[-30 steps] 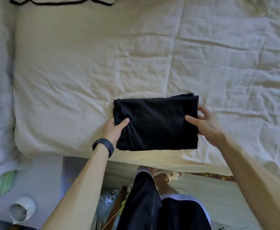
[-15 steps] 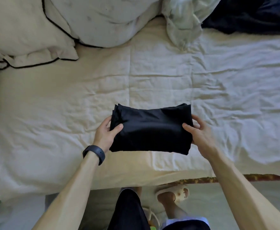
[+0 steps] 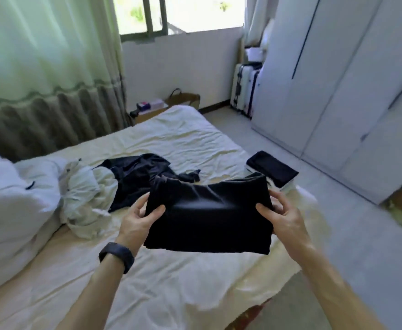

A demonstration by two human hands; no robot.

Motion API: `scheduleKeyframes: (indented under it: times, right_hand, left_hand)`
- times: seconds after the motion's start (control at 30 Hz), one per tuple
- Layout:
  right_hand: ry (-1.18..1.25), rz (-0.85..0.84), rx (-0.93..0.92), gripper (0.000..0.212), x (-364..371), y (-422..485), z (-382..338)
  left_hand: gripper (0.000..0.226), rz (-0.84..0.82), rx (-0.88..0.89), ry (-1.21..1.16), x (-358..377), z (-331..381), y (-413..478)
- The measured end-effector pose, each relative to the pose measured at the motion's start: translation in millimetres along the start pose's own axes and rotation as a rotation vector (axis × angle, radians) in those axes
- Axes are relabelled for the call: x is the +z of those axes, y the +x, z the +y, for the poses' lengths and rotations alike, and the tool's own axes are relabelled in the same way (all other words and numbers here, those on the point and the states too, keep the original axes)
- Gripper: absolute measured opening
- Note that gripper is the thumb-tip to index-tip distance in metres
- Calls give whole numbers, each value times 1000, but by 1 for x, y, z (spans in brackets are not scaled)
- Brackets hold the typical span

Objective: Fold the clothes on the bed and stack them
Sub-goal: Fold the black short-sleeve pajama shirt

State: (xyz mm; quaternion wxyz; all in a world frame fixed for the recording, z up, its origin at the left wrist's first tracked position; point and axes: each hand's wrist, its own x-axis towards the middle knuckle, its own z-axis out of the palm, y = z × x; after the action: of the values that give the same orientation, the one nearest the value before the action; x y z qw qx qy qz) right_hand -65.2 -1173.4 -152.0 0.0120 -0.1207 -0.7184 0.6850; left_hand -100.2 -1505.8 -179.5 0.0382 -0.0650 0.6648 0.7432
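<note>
Left hand (image 3: 138, 220), dark wristband (image 3: 116, 256) at the wrist, grips the left edge of the folded black garment (image 3: 209, 217), thumb on top. Right hand (image 3: 283, 217) grips the right edge likewise. The garment is held above the bed (image 3: 171, 282), sagging mid-span. Beyond it on the sheet lies a loose dark garment (image 3: 135, 177), touching a crumpled pale one (image 3: 83, 194). At the bed's right edge is a stack of folded clothes (image 3: 272, 170), black on top. Farther off are a white wardrobe (image 3: 338, 79) and suitcases (image 3: 242, 89).

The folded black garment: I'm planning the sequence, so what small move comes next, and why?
Probably carry the folded black garment to the right onto the stack at the edge of the bed: left hand and right hand hold it lifted, and folded pieces lie there.
</note>
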Motion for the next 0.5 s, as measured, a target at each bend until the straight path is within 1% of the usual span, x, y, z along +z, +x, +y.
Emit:
scheduleKeyframes:
  times: [0.07,0.3,0.4,0.5]
  right_hand:
    - [27,78,-67,36,-70,9,-36]
    - [63,289,-243,36,-274,42,-149]
    - [51,340,-303,34,-334,63,-178]
    - [33,397,-361,33,-404,96,-196]
  left_hand:
    - [39,-86,80,10,76,37,16]
    - [36,-334,219,-4,313,153,74]
    - [40,-418,287,-1,385,185,101]
    - [46,-476,328,-25,467,198,134]
